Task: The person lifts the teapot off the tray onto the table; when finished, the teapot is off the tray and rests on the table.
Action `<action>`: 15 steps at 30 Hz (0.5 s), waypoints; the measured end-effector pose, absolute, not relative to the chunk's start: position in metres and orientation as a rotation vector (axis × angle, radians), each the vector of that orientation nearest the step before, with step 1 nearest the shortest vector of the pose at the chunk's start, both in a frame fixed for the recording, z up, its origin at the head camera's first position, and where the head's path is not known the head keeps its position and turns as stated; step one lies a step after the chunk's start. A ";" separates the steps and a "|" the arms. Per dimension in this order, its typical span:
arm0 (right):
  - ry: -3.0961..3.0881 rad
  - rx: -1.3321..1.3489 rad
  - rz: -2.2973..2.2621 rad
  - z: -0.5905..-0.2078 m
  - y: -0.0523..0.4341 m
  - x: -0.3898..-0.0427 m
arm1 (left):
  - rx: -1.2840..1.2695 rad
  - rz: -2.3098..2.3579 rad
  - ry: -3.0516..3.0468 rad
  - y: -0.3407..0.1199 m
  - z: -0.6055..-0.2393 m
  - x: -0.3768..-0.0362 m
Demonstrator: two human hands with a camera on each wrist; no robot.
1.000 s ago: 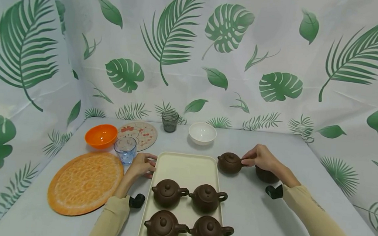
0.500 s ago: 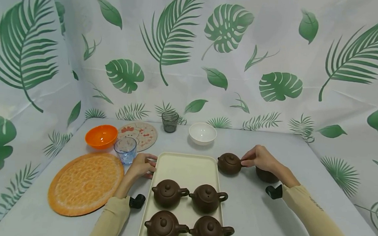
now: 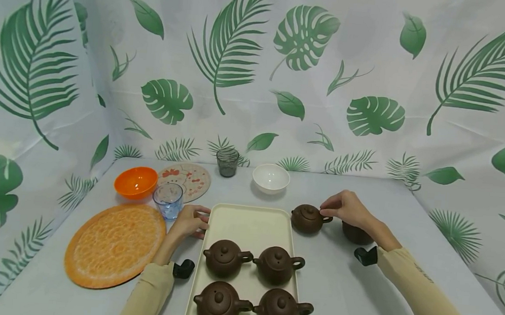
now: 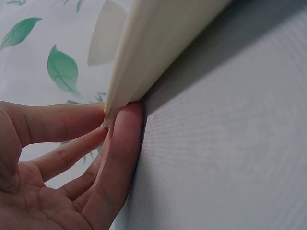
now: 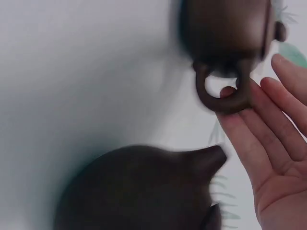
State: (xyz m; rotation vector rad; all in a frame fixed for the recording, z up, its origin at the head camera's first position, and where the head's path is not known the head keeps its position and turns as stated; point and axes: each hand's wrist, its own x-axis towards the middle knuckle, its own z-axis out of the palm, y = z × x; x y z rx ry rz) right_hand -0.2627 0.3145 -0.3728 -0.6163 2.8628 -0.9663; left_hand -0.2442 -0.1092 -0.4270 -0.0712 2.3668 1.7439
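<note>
A cream tray carries several brown clay teapots, among them one at its near left. A further teapot stands on the table just right of the tray's far corner. My right hand pinches its ring handle, with one fingertip showing through the ring. Another teapot sits behind that hand, its spout close to my palm. My left hand rests against the tray's left rim, straight fingers touching the edge.
Left of the tray lie a large orange plate, a blue glass, an orange bowl and a flowered plate. A grey glass and a white bowl stand at the back. Leaf-printed cloth walls in three sides.
My right hand has shifted slightly up and left at the teapot's handle, so the handle now shows below the fingers. The left hand and tray have stayed put.
</note>
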 end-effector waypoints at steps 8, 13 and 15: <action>2.868 -0.656 -1.082 -0.358 0.292 -0.253 | -0.063 1.756 2.363 -0.109 -0.428 -0.244; 2.910 -0.697 -1.064 -0.356 0.280 -0.242 | -0.062 1.756 2.369 -0.109 -0.428 -0.244; 2.946 -0.689 -1.039 -0.355 0.277 -0.237 | -0.064 1.756 2.370 -0.109 -0.428 -0.244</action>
